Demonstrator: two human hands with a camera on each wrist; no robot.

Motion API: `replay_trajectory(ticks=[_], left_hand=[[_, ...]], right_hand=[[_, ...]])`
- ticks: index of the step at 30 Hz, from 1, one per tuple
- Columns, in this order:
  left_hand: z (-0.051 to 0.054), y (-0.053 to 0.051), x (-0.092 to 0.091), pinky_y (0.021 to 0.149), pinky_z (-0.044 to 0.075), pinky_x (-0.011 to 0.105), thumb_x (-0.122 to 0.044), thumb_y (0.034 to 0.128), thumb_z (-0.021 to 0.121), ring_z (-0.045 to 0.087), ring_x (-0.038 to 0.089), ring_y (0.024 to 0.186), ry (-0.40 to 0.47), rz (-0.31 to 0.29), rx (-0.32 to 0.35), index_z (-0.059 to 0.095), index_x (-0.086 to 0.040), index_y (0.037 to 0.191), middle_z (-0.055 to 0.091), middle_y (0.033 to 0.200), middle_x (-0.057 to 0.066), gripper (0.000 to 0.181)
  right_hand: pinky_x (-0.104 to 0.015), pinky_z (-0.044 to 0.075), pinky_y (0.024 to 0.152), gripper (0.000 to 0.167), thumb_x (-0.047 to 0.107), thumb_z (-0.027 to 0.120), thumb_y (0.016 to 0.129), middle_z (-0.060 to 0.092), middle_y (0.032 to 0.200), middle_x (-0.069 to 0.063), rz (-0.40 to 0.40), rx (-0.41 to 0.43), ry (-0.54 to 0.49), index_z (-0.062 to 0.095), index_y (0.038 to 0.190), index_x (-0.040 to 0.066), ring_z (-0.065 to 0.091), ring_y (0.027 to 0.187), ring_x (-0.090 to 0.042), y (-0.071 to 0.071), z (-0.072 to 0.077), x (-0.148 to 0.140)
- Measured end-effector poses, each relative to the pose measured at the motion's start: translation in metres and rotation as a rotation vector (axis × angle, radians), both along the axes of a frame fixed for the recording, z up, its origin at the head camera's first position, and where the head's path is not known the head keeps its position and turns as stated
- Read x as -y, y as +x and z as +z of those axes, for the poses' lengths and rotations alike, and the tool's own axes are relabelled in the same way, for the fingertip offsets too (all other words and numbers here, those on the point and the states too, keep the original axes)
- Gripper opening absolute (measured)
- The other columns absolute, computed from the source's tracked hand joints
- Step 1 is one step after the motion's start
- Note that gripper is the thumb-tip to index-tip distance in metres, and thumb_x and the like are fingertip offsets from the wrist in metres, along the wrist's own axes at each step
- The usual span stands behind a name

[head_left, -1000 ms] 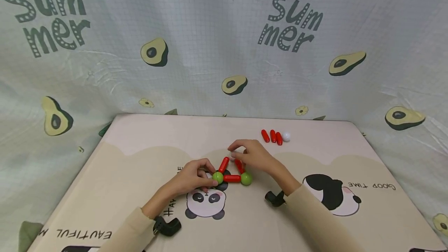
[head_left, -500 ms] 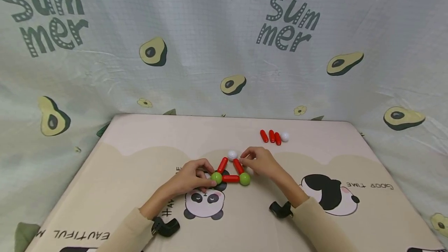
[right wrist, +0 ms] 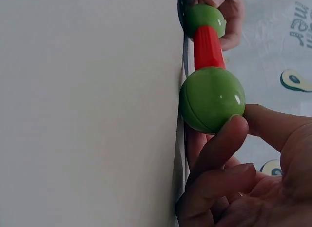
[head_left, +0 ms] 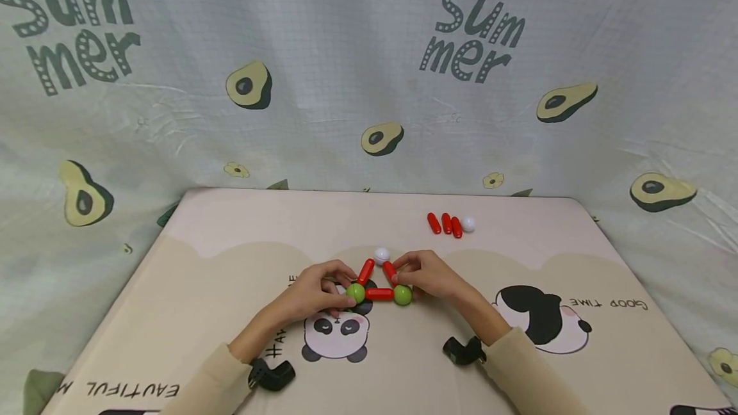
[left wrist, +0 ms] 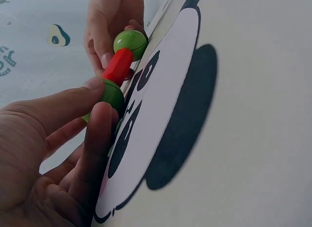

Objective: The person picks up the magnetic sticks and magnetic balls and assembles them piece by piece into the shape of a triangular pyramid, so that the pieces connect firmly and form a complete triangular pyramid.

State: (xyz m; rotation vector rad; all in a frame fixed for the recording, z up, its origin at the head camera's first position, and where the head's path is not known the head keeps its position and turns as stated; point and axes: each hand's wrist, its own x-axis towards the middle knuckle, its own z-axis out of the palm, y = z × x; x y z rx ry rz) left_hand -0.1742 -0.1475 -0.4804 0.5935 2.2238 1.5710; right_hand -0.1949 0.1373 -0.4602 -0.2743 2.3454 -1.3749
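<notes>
On the table, three red sticks and three balls form a triangle: a white ball (head_left: pixel 382 256) at the far corner, green balls at the near corners. My left hand (head_left: pixel 319 288) pinches the left green ball (head_left: pixel 355 292) between thumb and fingers, also plain in the left wrist view (left wrist: pixel 113 94). My right hand (head_left: pixel 429 274) has its curled fingers on the right green ball (head_left: pixel 403 294), by the lower end of the right red stick (head_left: pixel 389 273). In the right wrist view a fingertip presses that green ball (right wrist: pixel 212 99). The near red stick (head_left: pixel 379 294) joins both green balls.
Three loose red sticks (head_left: pixel 446 223) and another white ball (head_left: pixel 468 224) lie farther back, right of the triangle. The table cover (head_left: pixel 230 229) carries panda and dog prints. A patterned cloth (head_left: pixel 323 50) hangs behind the table.
My right hand has left the white ball at the far corner and come down along the right red stick to the right green ball. My left hand has kept its grip.
</notes>
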Motion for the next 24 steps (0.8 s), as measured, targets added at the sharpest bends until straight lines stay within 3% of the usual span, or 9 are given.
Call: replay_trajectory(ticks=[14, 24], left_hand=[[0.0049, -0.0002, -0.0028, 0.061, 0.058, 0.023, -0.017, 0.0880, 0.083, 0.066, 0.012, 0.061, -0.025, -0.004, -0.012, 0.070, -0.008, 0.116, 0.069, 0.105, 0.012, 0.033], [0.0078, 0.0003, -0.0052, 0.061, 0.059, 0.025, -0.020, 0.0888, 0.082, 0.067, 0.014, 0.062, -0.028, 0.009, 0.008, 0.070, -0.011, 0.117, 0.071, 0.101, 0.006, 0.032]], right_hand=[[-0.022, 0.040, 0.052, 0.037, 0.017, 0.069, 0.095, 0.067, 0.090, -0.003, -0.004, 0.050, -0.055, 0.064, 0.128, 0.002, 0.051, 0.056, -0.014, -0.0053, 0.0010, -0.0067], [-0.022, 0.042, 0.052, 0.035, 0.015, 0.068, 0.096, 0.068, 0.092, -0.004, 0.015, 0.049, -0.069, 0.065, 0.128, 0.003, 0.052, 0.056, -0.014, -0.0068, 0.0049, -0.0093]])
